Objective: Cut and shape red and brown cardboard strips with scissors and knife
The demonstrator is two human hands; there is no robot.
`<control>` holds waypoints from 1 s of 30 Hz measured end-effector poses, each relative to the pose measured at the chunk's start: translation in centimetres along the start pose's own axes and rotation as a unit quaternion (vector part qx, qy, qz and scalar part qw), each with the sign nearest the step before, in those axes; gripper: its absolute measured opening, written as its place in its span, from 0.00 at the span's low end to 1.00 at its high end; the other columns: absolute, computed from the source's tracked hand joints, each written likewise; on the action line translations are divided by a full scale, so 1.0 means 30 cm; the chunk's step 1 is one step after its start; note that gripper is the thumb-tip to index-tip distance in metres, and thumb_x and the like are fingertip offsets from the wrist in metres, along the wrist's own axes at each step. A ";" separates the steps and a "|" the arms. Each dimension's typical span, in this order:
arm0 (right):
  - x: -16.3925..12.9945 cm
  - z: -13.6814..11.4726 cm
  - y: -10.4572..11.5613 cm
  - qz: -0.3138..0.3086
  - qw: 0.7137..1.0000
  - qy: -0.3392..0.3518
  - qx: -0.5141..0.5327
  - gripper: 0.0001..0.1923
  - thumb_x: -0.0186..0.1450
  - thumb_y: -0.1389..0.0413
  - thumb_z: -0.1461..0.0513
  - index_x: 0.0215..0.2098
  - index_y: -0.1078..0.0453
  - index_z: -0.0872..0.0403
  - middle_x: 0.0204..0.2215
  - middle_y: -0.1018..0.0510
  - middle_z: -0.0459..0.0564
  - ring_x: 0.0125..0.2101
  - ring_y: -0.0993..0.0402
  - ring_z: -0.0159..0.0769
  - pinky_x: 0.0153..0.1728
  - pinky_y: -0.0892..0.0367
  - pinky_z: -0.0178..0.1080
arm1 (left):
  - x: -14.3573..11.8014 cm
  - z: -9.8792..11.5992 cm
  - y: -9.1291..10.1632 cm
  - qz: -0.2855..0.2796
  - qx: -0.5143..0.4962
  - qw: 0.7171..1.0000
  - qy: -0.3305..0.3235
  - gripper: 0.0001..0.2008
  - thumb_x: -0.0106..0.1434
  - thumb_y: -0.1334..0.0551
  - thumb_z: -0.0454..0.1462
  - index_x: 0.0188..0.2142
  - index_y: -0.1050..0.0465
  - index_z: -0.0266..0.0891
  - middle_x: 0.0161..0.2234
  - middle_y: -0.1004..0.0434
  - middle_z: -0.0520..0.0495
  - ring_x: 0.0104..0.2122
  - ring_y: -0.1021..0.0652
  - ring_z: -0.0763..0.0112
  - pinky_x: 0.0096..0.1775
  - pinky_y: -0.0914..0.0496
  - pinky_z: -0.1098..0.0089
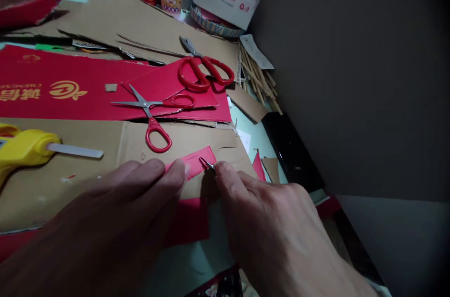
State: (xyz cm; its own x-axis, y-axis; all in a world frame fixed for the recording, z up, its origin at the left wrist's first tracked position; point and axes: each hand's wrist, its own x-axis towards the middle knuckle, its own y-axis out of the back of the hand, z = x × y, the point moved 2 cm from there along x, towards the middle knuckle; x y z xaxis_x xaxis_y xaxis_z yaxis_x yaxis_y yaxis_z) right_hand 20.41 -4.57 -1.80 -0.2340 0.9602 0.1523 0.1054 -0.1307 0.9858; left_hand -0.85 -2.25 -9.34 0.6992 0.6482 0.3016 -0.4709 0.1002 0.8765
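right hand (281,222) pinches a small blade (207,163) at the red strip (191,166); left hand (116,212), flat, pins it just beside, so a slip could nick those fingertips (179,170).

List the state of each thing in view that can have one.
small red scissors: open, lying flat
large red scissors: shut, lying flat
glue gun: lying on its side, unheld
red strip: pressed flat by left hand
metal tip: pinched in right hand, touching the strip

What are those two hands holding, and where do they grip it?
The right hand pinches a small metal blade near its tip; its handle is hidden. The left hand presses fingertips on a red strip, not gripping.
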 end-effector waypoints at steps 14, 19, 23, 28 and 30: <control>0.034 -0.010 0.015 -0.061 0.998 0.012 0.011 0.11 0.51 0.46 0.71 0.31 0.28 0.53 0.16 0.25 0.46 0.08 0.37 0.37 0.13 0.60 0.41 | -0.043 -0.011 -0.009 -0.023 0.090 0.994 -0.066 0.51 0.59 0.40 0.45 0.78 0.60 0.50 0.68 0.26 0.51 0.63 0.25 0.39 0.65 0.30 0.45; 0.036 -0.011 0.017 -0.071 0.997 0.004 0.017 0.12 0.50 0.45 0.71 0.31 0.28 0.53 0.16 0.25 0.46 0.08 0.38 0.37 0.13 0.60 0.40 | -0.044 -0.015 -0.010 -0.034 0.094 0.992 -0.072 0.51 0.58 0.39 0.50 0.77 0.57 0.52 0.71 0.31 0.53 0.66 0.29 0.40 0.66 0.30 0.46; 0.024 -0.010 0.009 -0.072 0.997 0.010 0.033 0.11 0.50 0.43 0.67 0.32 0.28 0.52 0.17 0.24 0.49 0.08 0.40 0.34 0.12 0.61 0.40 | -0.044 -0.017 -0.018 -0.037 0.094 0.993 -0.057 0.50 0.58 0.39 0.50 0.77 0.56 0.54 0.72 0.32 0.53 0.68 0.31 0.39 0.68 0.34 0.45; 0.019 -0.019 0.008 -0.112 0.994 -0.003 0.012 0.10 0.52 0.42 0.66 0.33 0.28 0.51 0.19 0.23 0.51 0.10 0.39 0.37 0.15 0.62 0.42 | -0.017 0.006 -0.012 -0.017 0.096 0.993 -0.064 0.45 0.63 0.43 0.44 0.78 0.57 0.49 0.70 0.30 0.48 0.64 0.30 0.42 0.72 0.44 0.45; 0.025 -0.024 0.018 -0.137 0.990 -0.027 -0.003 0.11 0.55 0.44 0.67 0.36 0.28 0.51 0.21 0.21 0.51 0.12 0.35 0.40 0.17 0.61 0.42 | -0.002 0.015 -0.005 -0.004 0.091 0.994 -0.063 0.42 0.66 0.45 0.45 0.78 0.57 0.47 0.69 0.32 0.46 0.62 0.30 0.45 0.72 0.44 0.45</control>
State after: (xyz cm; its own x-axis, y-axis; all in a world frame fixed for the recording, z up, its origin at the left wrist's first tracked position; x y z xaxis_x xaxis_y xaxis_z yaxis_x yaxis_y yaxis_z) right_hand 19.60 -4.10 -1.11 -0.2011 0.9716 -0.1249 0.0384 0.1352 0.9901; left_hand -0.58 -2.65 -9.30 0.7699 0.5464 0.3297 -0.3685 -0.0412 0.9287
